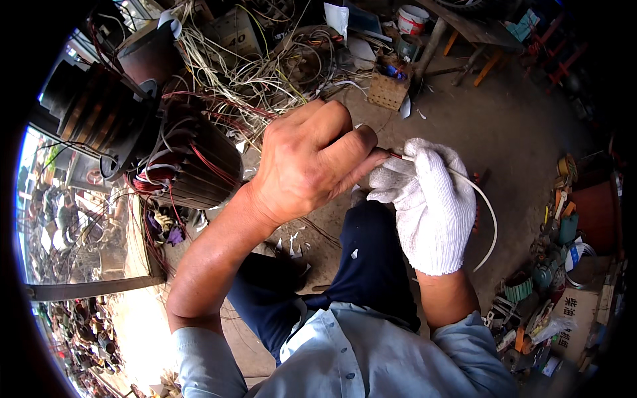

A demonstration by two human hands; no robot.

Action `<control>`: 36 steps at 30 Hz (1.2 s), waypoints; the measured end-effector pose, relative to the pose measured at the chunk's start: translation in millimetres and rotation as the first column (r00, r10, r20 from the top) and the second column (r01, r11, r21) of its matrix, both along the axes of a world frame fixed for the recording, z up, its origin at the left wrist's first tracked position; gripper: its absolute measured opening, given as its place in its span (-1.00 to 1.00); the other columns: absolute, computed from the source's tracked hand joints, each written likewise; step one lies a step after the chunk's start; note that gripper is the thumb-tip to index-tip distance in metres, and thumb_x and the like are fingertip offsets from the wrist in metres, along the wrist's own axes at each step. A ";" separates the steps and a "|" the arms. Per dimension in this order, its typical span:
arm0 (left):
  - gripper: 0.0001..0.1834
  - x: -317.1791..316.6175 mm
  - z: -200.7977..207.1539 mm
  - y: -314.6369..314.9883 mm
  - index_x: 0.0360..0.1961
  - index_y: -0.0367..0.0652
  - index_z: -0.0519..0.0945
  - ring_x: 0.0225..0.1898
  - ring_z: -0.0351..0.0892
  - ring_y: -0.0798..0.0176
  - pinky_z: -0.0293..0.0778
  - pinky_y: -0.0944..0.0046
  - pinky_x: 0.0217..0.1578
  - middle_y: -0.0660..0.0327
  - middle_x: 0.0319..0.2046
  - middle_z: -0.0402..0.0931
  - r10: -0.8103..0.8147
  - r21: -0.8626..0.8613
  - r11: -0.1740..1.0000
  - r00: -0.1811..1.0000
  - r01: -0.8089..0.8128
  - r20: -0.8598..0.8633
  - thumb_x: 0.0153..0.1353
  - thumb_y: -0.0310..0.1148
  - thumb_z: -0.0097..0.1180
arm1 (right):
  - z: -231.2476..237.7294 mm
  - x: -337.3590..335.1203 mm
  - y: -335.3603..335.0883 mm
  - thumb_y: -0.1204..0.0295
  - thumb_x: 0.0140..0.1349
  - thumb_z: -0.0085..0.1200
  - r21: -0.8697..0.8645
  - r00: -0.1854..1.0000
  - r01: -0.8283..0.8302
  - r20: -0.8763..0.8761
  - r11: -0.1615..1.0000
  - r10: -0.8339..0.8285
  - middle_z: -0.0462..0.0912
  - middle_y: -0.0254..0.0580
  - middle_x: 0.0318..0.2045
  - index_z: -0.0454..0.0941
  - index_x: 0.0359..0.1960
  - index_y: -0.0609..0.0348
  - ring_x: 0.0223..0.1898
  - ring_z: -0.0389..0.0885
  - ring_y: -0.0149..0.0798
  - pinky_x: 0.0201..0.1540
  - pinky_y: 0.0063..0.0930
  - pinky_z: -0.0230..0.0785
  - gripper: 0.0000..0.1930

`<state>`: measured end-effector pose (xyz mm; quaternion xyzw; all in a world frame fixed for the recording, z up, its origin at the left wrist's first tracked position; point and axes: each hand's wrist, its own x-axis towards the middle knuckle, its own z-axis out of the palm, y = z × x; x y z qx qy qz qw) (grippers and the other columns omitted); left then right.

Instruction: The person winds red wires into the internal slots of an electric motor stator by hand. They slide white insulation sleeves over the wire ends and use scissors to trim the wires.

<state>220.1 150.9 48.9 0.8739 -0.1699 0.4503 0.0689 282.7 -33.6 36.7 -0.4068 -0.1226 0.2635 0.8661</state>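
Note:
My bare left hand (308, 159) pinches the end of a thin reddish wire (396, 156) between thumb and fingers. My right hand (428, 199), in a white knit glove, grips a white sleeve tube (488, 212) that curves down to the right from the fist. The two hands meet at the wire's end, above my dark blue trouser knee (371, 259). A dark motor rotor (192, 159) with red and white winding leads lies just left of my left hand.
A tangle of white and yellow wires (252, 73) lies behind the rotor. A small perforated box (388, 89) and a white bucket (413, 18) stand at the back. Hand tools and small parts (551, 265) are piled at the right on the concrete floor (504, 126).

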 end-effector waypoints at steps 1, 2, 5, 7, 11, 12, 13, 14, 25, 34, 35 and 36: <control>-0.70 -0.6 -0.3 -0.5 -0.42 -0.11 0.57 -0.55 0.39 0.20 0.34 0.19 -0.60 0.26 -0.53 0.28 0.007 0.002 1.000 1.000 -0.007 -0.001 -0.09 -0.28 0.48 | -0.6 0.1 0.0 0.41 0.44 -0.01 -0.001 1.000 0.001 -0.001 1.000 -0.001 0.70 0.00 -0.29 0.53 -0.05 0.28 -0.33 0.74 -0.14 -0.34 -0.29 0.64 -0.80; -0.70 -0.9 -0.4 -0.9 -0.43 -0.12 0.57 -0.56 0.39 0.20 0.34 0.19 -0.60 0.26 -0.53 0.28 0.013 0.005 1.000 1.000 -0.013 -0.002 -0.09 -0.29 0.48 | -1.5 0.3 0.1 0.42 0.45 -0.01 -0.002 1.000 0.003 -0.002 1.000 -0.003 0.70 0.00 -0.29 0.52 -0.04 0.28 -0.33 0.74 -0.14 -0.34 -0.29 0.65 -0.80; -0.69 -0.2 -0.1 -1.5 -0.43 -0.13 0.57 -0.56 0.40 0.20 0.34 0.20 -0.60 0.26 -0.54 0.28 0.020 0.008 1.000 1.000 -0.020 0.021 -0.09 -0.29 0.48 | 0.2 -0.1 -0.1 0.43 0.45 -0.03 -0.026 0.999 0.021 0.029 0.999 -0.020 0.70 0.00 -0.28 0.52 -0.04 0.29 -0.34 0.74 -0.14 -0.36 -0.29 0.65 -0.80; -0.71 -0.9 1.2 -0.9 -0.35 -0.17 0.61 -0.56 0.41 0.20 0.34 0.21 -0.59 0.25 -0.53 0.36 0.001 0.009 1.000 1.000 -0.001 -0.001 -0.07 -0.34 0.45 | 1.5 -0.1 -0.8 0.43 0.45 -0.03 -0.040 0.998 0.040 0.058 0.998 -0.037 0.70 0.01 -0.28 0.51 -0.04 0.29 -0.34 0.74 -0.14 -0.36 -0.29 0.66 -0.80; -0.70 1.7 -0.5 -2.2 -0.42 -0.13 0.58 -0.56 0.40 0.20 0.35 0.20 -0.59 0.26 -0.54 0.29 0.014 0.003 1.000 0.999 -0.014 0.035 -0.09 -0.28 0.47 | 3.7 -2.2 0.8 0.43 0.45 -0.03 -0.060 0.995 0.054 0.082 0.997 -0.049 0.70 0.01 -0.28 0.51 -0.03 0.30 -0.35 0.74 -0.14 -0.38 -0.30 0.65 -0.80; -0.70 1.7 -0.6 -2.3 -0.42 -0.13 0.58 -0.55 0.40 0.19 0.35 0.20 -0.59 0.26 -0.54 0.29 0.021 0.002 1.000 0.999 -0.021 0.035 -0.09 -0.29 0.47 | 4.3 -2.5 1.0 0.43 0.45 -0.03 -0.067 0.995 0.056 0.082 0.996 -0.050 0.70 0.01 -0.28 0.51 -0.03 0.29 -0.35 0.74 -0.14 -0.39 -0.31 0.64 -0.80; -0.70 1.3 -0.5 -2.2 -0.42 -0.13 0.58 -0.55 0.40 0.19 0.35 0.19 -0.59 0.26 -0.54 0.29 0.028 0.001 1.000 0.999 -0.028 0.035 -0.09 -0.29 0.47 | 4.3 -1.8 -0.1 0.45 0.43 0.02 -0.045 0.998 0.020 0.056 0.999 -0.017 0.71 0.01 -0.29 0.52 -0.05 0.30 -0.35 0.75 -0.14 -0.38 -0.30 0.66 -0.81; -0.70 1.0 -0.6 -2.1 -0.41 -0.13 0.58 -0.55 0.40 0.19 0.35 0.19 -0.58 0.26 -0.54 0.29 0.035 0.000 0.999 0.999 -0.035 0.036 -0.10 -0.29 0.47 | 4.2 -0.3 -2.0 0.46 0.40 0.07 -0.023 0.999 -0.016 0.029 1.000 0.017 0.72 0.01 -0.29 0.53 -0.06 0.31 -0.36 0.75 -0.14 -0.38 -0.28 0.68 -0.82; -0.66 2.4 -4.1 -1.7 -0.37 -0.14 0.61 -0.55 0.39 0.22 0.35 0.22 -0.60 0.28 -0.54 0.30 0.068 0.076 0.994 0.993 -0.076 0.101 -0.14 -0.26 0.48 | 4.2 -0.1 -1.0 0.48 0.37 0.13 0.027 0.994 -0.051 -0.092 0.998 0.054 0.73 -0.02 -0.31 0.58 -0.08 0.31 -0.38 0.75 -0.20 -0.35 -0.36 0.66 -0.82; -0.63 7.2 -6.0 2.8 -0.33 -0.15 0.63 -0.54 0.40 0.23 0.37 0.24 -0.59 0.27 -0.51 0.33 0.074 0.086 0.993 0.991 -0.084 0.109 -0.18 -0.28 0.48 | -7.5 3.4 7.9 0.49 0.43 0.06 0.031 0.999 -0.008 -0.051 0.999 0.010 0.66 -0.19 -0.25 0.56 -0.03 0.27 -0.27 0.63 -0.35 -0.24 -0.50 0.51 -0.83; -0.62 7.8 -6.0 3.3 -0.32 -0.16 0.63 -0.54 0.40 0.23 0.37 0.24 -0.58 0.27 -0.51 0.33 0.075 0.085 0.993 0.992 -0.084 0.106 -0.18 -0.28 0.48 | -7.4 3.7 8.1 0.48 0.43 0.06 0.050 0.998 -0.012 -0.059 0.999 0.015 0.66 -0.20 -0.24 0.56 -0.03 0.27 -0.26 0.63 -0.35 -0.23 -0.50 0.51 -0.83; -0.62 9.5 -4.8 4.6 -0.30 -0.16 0.63 -0.54 0.39 0.23 0.37 0.25 -0.58 0.27 -0.50 0.33 0.077 0.093 0.992 0.990 -0.088 0.117 -0.18 -0.29 0.47 | -5.9 4.6 8.9 0.48 0.43 0.06 0.071 0.998 -0.014 -0.064 0.997 0.018 0.66 -0.20 -0.24 0.56 -0.03 0.27 -0.26 0.63 -0.36 -0.22 -0.50 0.51 -0.83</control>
